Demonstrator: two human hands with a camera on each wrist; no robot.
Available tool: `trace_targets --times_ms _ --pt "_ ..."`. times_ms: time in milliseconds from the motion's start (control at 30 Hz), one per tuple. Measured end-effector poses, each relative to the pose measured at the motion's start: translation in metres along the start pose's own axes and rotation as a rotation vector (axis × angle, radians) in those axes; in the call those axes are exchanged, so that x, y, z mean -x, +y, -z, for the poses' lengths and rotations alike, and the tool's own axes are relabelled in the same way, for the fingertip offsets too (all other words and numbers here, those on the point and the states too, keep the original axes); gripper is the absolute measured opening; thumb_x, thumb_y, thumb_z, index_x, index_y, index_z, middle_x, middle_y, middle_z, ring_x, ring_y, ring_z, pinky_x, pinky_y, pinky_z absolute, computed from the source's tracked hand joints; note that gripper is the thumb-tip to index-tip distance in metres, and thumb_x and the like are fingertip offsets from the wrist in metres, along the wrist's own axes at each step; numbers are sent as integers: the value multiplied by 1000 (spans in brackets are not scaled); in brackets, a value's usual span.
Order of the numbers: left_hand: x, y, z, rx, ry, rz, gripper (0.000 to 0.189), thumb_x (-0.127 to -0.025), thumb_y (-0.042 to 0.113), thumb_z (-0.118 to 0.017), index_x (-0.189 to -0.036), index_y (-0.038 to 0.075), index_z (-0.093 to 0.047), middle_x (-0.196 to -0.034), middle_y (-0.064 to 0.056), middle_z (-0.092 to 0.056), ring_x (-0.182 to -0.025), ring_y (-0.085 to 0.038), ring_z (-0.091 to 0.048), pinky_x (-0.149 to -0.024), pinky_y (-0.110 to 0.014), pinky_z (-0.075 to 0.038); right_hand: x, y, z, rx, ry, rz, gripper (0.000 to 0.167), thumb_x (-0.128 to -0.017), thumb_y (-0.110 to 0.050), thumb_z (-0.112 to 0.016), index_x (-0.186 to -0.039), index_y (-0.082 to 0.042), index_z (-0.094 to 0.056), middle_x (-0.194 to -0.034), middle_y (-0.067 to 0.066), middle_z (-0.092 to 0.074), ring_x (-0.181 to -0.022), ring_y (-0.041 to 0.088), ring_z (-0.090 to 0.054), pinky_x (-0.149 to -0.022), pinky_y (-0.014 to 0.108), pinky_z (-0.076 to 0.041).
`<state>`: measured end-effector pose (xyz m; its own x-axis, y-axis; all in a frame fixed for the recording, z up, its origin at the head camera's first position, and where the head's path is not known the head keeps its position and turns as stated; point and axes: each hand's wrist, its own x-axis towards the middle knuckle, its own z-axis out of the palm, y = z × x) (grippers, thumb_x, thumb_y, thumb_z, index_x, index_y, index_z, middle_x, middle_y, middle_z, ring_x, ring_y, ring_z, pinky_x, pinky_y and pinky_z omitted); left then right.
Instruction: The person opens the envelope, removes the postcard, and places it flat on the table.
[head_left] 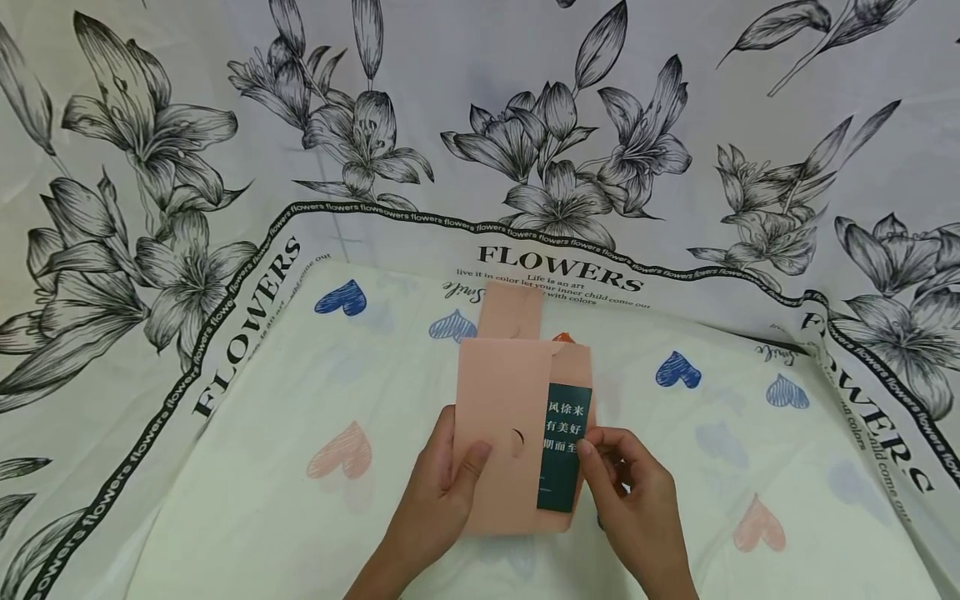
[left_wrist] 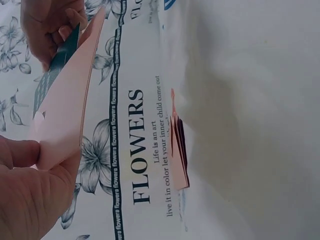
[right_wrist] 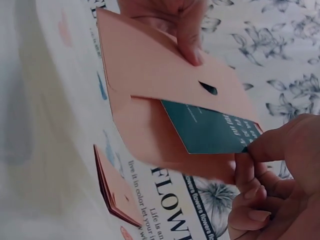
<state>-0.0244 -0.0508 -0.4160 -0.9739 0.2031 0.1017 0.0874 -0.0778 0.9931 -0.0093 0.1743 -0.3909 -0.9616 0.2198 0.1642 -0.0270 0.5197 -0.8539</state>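
Note:
My left hand grips a pink paper envelope by its left side, thumb across the front. A small curved slit shows in the envelope's front panel. From its open right side sticks out a dark green card printed with white Chinese characters. My right hand pinches the card's outer edge between thumb and index finger, as the right wrist view also shows. The rest of the card is hidden behind the front panel. Both hands hold these above the cloth.
Beyond the envelope lies another pink paper item, which looks like a stack with dark edges in the left wrist view. A small orange-red piece peeks out nearby. White cloth with hearts covers the surface; floral fabric rises behind.

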Motion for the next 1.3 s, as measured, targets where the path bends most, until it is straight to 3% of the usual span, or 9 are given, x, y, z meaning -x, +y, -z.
trace_targets --times_ms 367,533,733,1033,1300 --pt "-1 -5 9 -115 50 -45 26 -112 24 -55 -136 23 -47 -113 1 -67 -102 -19 -69 -83 -35 -59 -5 6 5 32 19 -17 6 -103 -19 -73 -107 -15 -70 -79 3 -58 -69 19 -58 -57 24 -46" --pt "-2 -7 17 -170 109 -35 27 -111 26 -57 -136 26 -48 -111 4 -66 -100 -17 -69 -82 -34 -58 -8 9 9 69 38 -28 8 -104 -19 -71 -109 -12 -71 -83 3 -62 -77 18 -60 -65 21 -51" --pt "-3 -11 26 -215 126 -80 25 -111 24 -56 -134 21 -48 -100 2 -61 -89 -17 -58 -78 -31 -53 -14 13 18 61 14 -60 13 -106 -20 -68 -112 -9 -71 -92 5 -70 -87 16 -65 -80 15 -56" --pt "-2 -8 39 -171 134 -20 26 -112 22 -55 -137 22 -46 -113 1 -62 -106 -20 -57 -90 -30 -50 -34 24 36 46 -1 -63 21 -108 -25 -65 -115 -6 -69 -99 8 -69 -92 15 -65 -85 14 -55" --pt "1 -7 46 -165 160 4 29 -112 19 -54 -139 23 -45 -123 3 -63 -114 -19 -58 -93 -29 -50 -66 44 51 149 -38 -90 34 -110 -36 -60 -121 -5 -68 -110 11 -72 -97 12 -64 -83 10 -52"
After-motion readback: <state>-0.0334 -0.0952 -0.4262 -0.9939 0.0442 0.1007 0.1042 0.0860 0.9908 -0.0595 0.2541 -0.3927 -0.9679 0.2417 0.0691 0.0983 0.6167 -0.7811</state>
